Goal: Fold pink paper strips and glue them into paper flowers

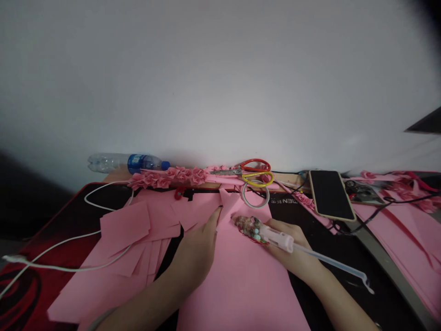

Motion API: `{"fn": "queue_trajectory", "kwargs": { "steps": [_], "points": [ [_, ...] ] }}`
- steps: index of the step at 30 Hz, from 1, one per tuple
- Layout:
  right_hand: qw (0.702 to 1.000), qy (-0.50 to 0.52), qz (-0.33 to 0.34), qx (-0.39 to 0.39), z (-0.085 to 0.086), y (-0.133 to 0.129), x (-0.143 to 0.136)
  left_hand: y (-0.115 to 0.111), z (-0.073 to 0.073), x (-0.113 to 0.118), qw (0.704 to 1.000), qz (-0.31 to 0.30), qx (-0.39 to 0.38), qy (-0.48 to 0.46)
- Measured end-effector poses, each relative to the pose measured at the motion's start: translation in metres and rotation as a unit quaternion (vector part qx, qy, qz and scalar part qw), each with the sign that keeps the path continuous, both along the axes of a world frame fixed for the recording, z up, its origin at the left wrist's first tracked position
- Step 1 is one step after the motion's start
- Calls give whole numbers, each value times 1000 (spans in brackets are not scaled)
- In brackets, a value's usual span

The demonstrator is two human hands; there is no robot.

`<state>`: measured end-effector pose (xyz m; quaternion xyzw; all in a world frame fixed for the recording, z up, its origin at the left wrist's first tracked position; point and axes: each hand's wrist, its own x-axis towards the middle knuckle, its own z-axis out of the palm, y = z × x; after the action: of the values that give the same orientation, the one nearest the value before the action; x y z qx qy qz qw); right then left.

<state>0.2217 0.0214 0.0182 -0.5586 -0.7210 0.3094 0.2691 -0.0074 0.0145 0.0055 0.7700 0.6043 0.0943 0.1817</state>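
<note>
Between the closed thumb and fingers of the left hand, a small folded pink paper piece is pinched. Just right of it, a bead-covered, pink-clipped, pen-like tool is held by the right hand, whose curled fingers are partly hidden behind it. Beneath both grips, a large pink paper sheet is spread; beyond them, red-and-yellow-handled metal scissors and a round white tape roll are placed.

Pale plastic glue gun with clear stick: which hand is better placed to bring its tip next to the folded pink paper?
Probably the right hand: it holds the pale plastic glue gun, whose front end points toward the folded pink paper. The left hand is at that paper's other side.
</note>
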Motion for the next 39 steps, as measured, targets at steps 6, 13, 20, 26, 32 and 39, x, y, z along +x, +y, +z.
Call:
{"fn": "queue_trajectory", "kwargs": {
  "steps": [6,13,20,26,32,39],
  "points": [
    [999,-19,12,43,-2,0,2,0,5,1,1000,-8,0,1],
    [999,-7,7,44,0,-1,2,1,7,0,1000,-13,-2,10],
    [998,-20,-15,63,4,1,-2,0,-1,-3,999,-27,36,-6],
    [995,-41,-11,88,7,2,-2,0,0,-4,999,-31,34,0],
    [995,-33,-45,80,6,3,-1,0,2,-4,999,-33,29,6],
    [991,-48,-77,97,1,6,5,1,5,-3,1000,-3,11,-6]
  ]
}}
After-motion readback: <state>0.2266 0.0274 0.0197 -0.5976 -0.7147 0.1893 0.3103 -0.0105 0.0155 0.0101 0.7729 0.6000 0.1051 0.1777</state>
